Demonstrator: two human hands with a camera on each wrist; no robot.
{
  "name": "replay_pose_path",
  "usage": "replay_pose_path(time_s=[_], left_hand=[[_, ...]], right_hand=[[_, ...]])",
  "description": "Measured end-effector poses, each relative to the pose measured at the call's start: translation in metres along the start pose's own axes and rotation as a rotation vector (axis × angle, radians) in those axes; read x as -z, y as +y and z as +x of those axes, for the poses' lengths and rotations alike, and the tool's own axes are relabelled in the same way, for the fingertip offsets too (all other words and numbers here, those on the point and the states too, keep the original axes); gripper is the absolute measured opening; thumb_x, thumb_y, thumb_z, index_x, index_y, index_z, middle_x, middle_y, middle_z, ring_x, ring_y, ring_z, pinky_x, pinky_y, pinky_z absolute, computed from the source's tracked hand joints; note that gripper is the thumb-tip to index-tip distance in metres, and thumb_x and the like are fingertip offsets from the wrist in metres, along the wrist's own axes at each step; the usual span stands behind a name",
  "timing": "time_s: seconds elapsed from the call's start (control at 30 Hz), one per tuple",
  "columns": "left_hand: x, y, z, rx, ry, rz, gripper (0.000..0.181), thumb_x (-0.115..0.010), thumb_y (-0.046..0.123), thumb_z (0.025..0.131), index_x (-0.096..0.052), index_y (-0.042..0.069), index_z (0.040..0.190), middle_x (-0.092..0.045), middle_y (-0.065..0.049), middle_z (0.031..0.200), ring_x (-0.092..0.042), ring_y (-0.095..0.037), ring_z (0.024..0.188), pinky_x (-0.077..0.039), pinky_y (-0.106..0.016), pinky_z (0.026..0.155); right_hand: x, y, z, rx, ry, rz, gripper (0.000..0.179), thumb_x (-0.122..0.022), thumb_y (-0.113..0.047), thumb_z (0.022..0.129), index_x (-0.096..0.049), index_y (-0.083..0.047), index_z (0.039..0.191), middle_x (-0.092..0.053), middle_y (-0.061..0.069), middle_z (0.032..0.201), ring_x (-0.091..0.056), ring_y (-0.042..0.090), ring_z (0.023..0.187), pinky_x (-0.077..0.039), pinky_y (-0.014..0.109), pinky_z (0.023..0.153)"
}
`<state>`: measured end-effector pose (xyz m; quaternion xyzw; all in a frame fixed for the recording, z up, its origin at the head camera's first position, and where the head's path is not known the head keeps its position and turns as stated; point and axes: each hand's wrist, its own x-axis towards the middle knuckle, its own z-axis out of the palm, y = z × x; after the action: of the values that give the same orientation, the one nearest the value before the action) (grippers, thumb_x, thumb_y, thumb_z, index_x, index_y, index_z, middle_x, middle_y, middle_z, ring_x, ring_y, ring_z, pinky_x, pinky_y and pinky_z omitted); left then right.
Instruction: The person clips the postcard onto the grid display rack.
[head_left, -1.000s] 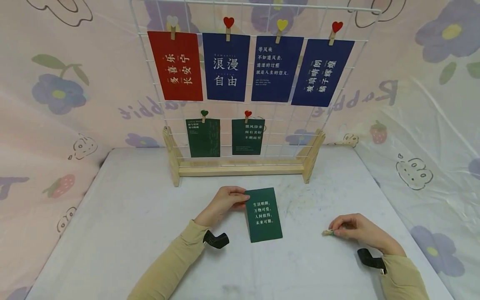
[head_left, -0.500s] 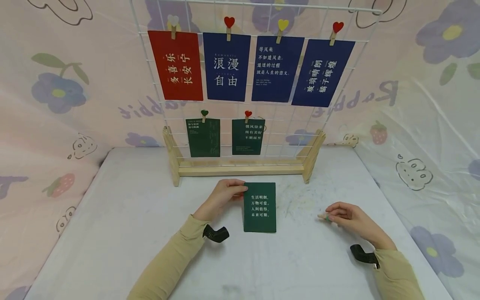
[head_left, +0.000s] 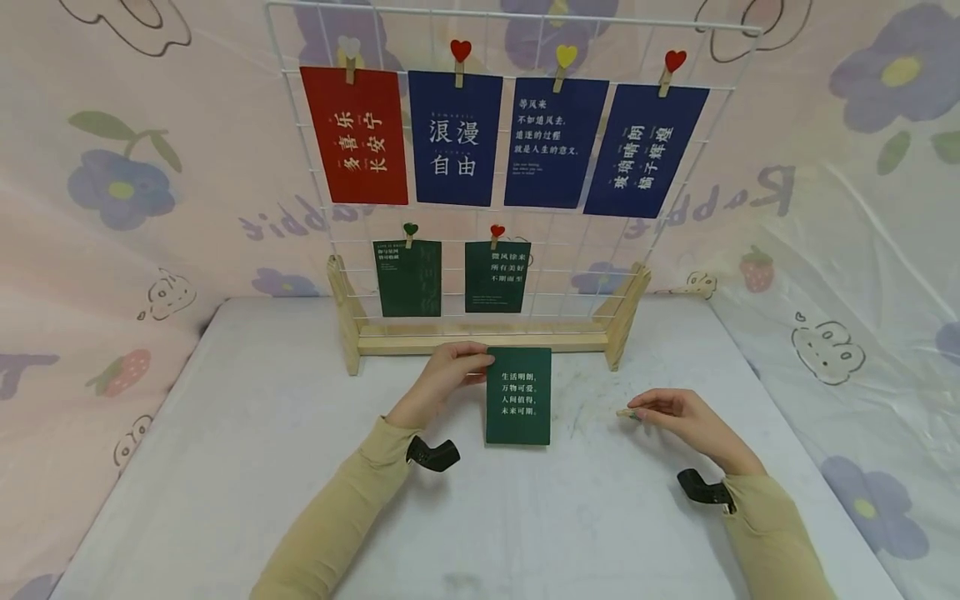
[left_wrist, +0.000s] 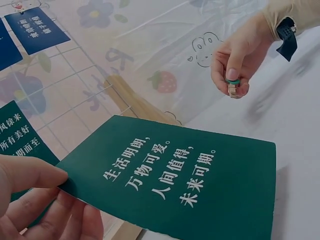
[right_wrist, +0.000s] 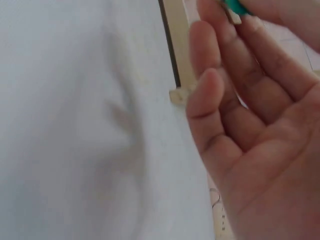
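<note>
My left hand (head_left: 442, 379) pinches the upper left corner of a dark green card (head_left: 518, 417) with white Chinese writing. The card is held in front of the rack's wooden base, its writing upright in the head view. To the right, my right hand (head_left: 686, 421) pinches a small wooden clothespin (head_left: 627, 413) between thumb and fingers. A green piece on the clothespin (left_wrist: 233, 90) shows under the thumb in the left wrist view. Behind the card stands a white wire grid rack (head_left: 570, 275) on a wooden stand (head_left: 480, 342).
Clipped along the rack's upper row are a red card (head_left: 356, 137) and several blue cards, including one blue card (head_left: 456, 142). Lower down hang two green cards, a left one (head_left: 408, 283) and a right one (head_left: 497, 287). Heart clothespins hold them. A white cloth (head_left: 540, 525) covers the table.
My left hand has moved the green card toward the rack, and the card has turned from a slight tilt to straight. My right hand has come left and forward with the clothespin.
</note>
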<state>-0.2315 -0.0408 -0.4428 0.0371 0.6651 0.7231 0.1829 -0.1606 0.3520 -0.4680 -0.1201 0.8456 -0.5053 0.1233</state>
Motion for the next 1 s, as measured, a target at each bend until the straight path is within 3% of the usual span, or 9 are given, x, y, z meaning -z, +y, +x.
replay_pose_path(time_s=[0.23,0.47,0.87,1.0], left_hand=[[-0.003,0.004,0.009,-0.024,0.02,-0.015,0.023,-0.064,0.011,0.092,-0.065,0.001,0.113,-0.064,-0.01,0.106,-0.062,-0.021,0.095,-0.052,-0.036,0.09],[-0.004,0.005,0.02,-0.071,0.047,-0.043,0.024,-0.064,0.009,0.092,-0.065,-0.001,0.114,-0.064,-0.01,0.105,-0.061,-0.019,0.09,-0.053,-0.034,0.087],[-0.015,0.018,0.027,-0.063,0.081,-0.056,0.026,-0.065,0.01,0.092,-0.064,-0.001,0.115,-0.065,-0.01,0.102,-0.062,-0.017,0.086,-0.053,-0.031,0.085],[-0.018,0.02,0.028,-0.059,0.084,-0.058,0.027,-0.065,0.009,0.092,-0.064,0.0,0.117,-0.065,-0.011,0.104,-0.062,-0.018,0.088,-0.053,-0.031,0.085]], right_hand=[[0.0,-0.012,0.018,0.069,0.072,-0.002,0.036,-0.055,-0.022,0.099,-0.06,0.004,0.123,-0.065,0.02,0.111,-0.061,0.032,0.095,-0.053,0.034,0.077],[-0.003,-0.034,0.035,0.052,0.131,0.039,0.043,-0.061,-0.024,0.095,-0.056,0.007,0.126,-0.068,0.015,0.106,-0.064,0.031,0.094,-0.054,0.034,0.079],[-0.01,-0.062,0.058,0.088,0.146,0.031,0.035,-0.067,-0.023,0.092,-0.063,0.0,0.117,-0.067,0.014,0.108,-0.065,0.016,0.094,-0.053,0.024,0.08],[-0.014,-0.073,0.063,0.102,0.134,0.042,0.036,-0.065,-0.018,0.093,-0.061,0.005,0.12,-0.066,0.02,0.109,-0.066,0.023,0.095,-0.054,0.026,0.078]])
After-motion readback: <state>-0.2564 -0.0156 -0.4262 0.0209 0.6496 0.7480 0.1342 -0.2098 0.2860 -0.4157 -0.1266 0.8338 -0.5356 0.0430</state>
